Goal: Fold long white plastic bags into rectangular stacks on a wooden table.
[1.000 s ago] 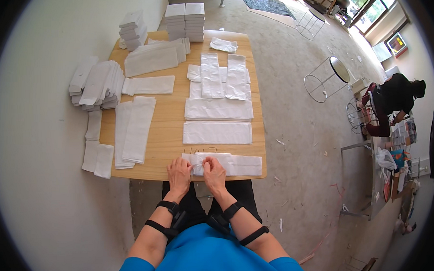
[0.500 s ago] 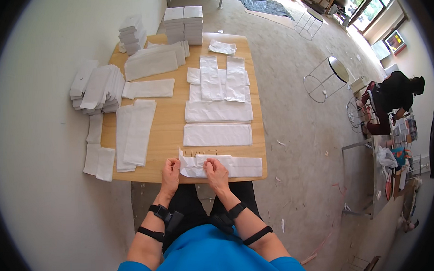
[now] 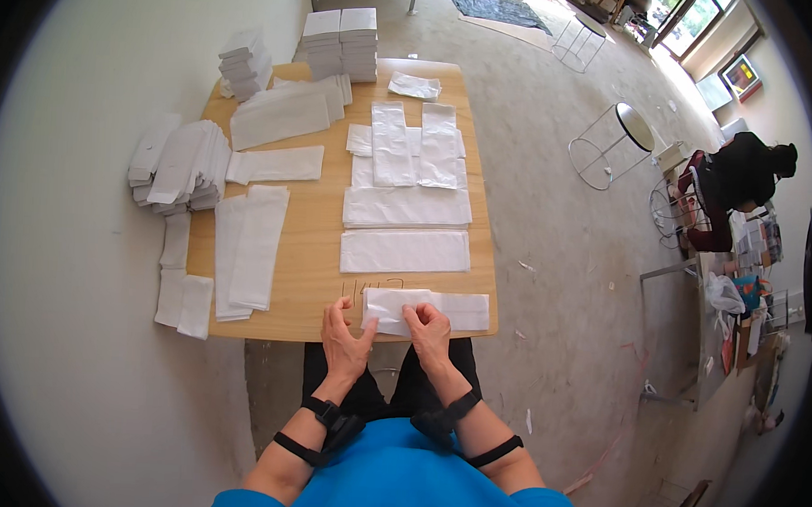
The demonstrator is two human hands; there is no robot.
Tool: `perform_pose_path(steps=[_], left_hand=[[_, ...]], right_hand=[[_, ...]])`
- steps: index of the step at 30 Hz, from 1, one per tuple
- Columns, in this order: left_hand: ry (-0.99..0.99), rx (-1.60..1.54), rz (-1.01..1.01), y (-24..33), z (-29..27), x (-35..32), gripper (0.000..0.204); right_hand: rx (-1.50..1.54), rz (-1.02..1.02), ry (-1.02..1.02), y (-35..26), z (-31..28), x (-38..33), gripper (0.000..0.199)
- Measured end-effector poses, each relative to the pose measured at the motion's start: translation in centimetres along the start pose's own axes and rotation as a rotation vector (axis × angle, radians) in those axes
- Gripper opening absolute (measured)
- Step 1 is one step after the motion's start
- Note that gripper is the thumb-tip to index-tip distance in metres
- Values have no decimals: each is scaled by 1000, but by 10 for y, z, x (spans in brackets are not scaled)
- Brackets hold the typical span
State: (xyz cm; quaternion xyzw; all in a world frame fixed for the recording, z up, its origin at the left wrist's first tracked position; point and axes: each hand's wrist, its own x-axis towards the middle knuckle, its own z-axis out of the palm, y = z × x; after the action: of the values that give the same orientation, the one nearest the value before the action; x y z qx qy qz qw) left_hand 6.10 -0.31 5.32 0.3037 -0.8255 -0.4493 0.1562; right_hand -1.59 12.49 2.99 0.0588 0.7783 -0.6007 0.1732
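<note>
A folded white paper strip [image 3: 463, 308] lies across the near edge of the wooden table [image 3: 320, 250], its left part doubled over in a flap. My right hand [image 3: 431, 341] is closed on that flap, fingertips pinched at its upper right. At the strip's left end my left hand [image 3: 346, 343] has its fingers curved and apart, the thumb at the paper's edge, holding nothing. Just beyond lies a flat white paper strip [image 3: 404, 252], with more overlapping strips [image 3: 408, 208] behind it and two laid lengthwise across them.
Several long white strips [image 3: 252, 251] lie at the left, near a thick pile of folded ones [image 3: 188, 162]. White stacks [image 3: 341, 42] stand at the far left. A round stool [image 3: 634, 126] stands on the floor; a person in black [image 3: 745, 173] sits by another table at right.
The paper's left end, which stuck out past the flap, is now folded in. My left hand has moved right and its fingers have spread; my right hand has shifted slightly right.
</note>
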Motion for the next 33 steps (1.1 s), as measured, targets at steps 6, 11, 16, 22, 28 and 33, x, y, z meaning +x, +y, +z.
perform_pose_path(steps=[6,11,16,22,28,33], left_hand=[[-41,181,-67,-13,6,-15,69],[-58,72,-345,-29,12,-3,50],[-106,57,-372,-60,9,2,35],[-146,21,-463,-62,-9,20,33],[-151,-233,-649,-48,-25,17,40],[-40,406,145,-4,-49,11,88]], right_hand=[[24,-118,-212,-24,22,-8,19],[35,-169,-289,-35,33,-4,24],[236,71,-259,-20,32,4,44],[188,141,-303,0,35,6,40],[-777,-672,-245,-13,10,-8,84],[-990,-621,-434,-15,-8,9,116]])
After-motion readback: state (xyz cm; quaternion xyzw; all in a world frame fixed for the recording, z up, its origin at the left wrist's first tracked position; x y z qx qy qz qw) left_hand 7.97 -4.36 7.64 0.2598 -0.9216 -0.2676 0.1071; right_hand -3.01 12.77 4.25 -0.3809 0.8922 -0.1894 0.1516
